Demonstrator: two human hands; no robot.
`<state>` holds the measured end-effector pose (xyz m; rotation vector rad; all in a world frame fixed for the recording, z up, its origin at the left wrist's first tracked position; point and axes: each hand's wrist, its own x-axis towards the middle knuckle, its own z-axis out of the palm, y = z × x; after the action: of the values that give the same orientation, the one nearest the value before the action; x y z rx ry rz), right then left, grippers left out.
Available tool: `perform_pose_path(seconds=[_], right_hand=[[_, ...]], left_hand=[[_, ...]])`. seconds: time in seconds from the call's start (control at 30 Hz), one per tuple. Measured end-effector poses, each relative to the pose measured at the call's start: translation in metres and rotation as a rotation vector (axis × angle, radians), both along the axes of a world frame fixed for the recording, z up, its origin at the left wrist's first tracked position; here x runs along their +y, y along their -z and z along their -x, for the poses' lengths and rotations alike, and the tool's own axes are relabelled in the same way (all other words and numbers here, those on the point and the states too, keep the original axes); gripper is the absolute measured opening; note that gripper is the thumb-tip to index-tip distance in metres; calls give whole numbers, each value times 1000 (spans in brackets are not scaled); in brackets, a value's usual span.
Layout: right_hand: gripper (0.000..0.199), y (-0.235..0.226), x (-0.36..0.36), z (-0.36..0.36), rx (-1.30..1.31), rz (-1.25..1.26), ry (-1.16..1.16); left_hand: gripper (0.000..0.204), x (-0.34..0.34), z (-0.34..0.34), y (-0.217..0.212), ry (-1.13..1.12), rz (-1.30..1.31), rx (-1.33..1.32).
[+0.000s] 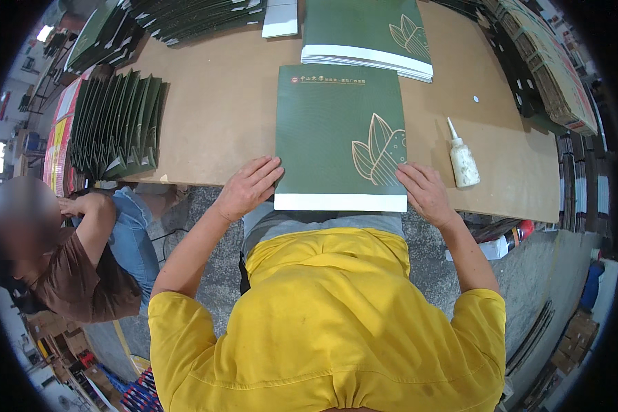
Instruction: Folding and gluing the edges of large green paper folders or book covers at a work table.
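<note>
**Between my left hand (254,180) and my right hand (424,189), the green sheet (323,130)**

My left hand has its fingers together, tips resting at the green sheet's left edge, near its lower corner. My right hand matches it, fingers side by side, tips just over the right edge. Neither thumb shows well enough for me to tell whether I am pinching, or how many layers lie there. Both hands are equally near: the sheet is touched from either side, its slightly longer axis running straight away from me. Its white strip (340,202) lies toward my body, past the near edge of the table (206,117).

Right of the sheet, just beyond my right hand, is a white glue bottle (465,166). At the sheet's far edge a pile of matching sheets (353,27) stands in the way, a bit rightward. Well left of it stands a row of folded green bags (117,123), with a seated co-worker (89,275) nearer than those. Far right of it is a tied bundle (539,69).
</note>
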<state>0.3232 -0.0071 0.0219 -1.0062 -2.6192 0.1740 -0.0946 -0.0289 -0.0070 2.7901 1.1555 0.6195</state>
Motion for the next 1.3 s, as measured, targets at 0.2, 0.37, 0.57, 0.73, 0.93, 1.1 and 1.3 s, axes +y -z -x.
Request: perform_pose_path(seconds=[0.2, 0.37, 0.57, 0.73, 0.93, 1.1, 1.3], right_hand=[[40, 33, 2, -5, 97, 41, 32], [39, 30, 0, 1, 155, 81, 91], [35, 18, -2, 9, 37, -27, 78], [30, 23, 6, 15, 151, -23, 28], [30, 17, 6, 13, 158, 46, 54], [31, 16, 12, 11, 139, 154, 39], [31, 17, 21, 3, 184, 258, 1]], left_hand=[[46, 1, -1, 10, -29, 2, -10], [43, 0, -14, 8, -94, -36, -29], [46, 0, -24, 2, -144, -48, 73], [44, -6, -20, 2, -188, -4, 48], [37, 1, -22, -1, -214, 64, 42], [32, 6, -22, -4, -211, 94, 22], [27, 14, -23, -11, -206, 167, 25]])
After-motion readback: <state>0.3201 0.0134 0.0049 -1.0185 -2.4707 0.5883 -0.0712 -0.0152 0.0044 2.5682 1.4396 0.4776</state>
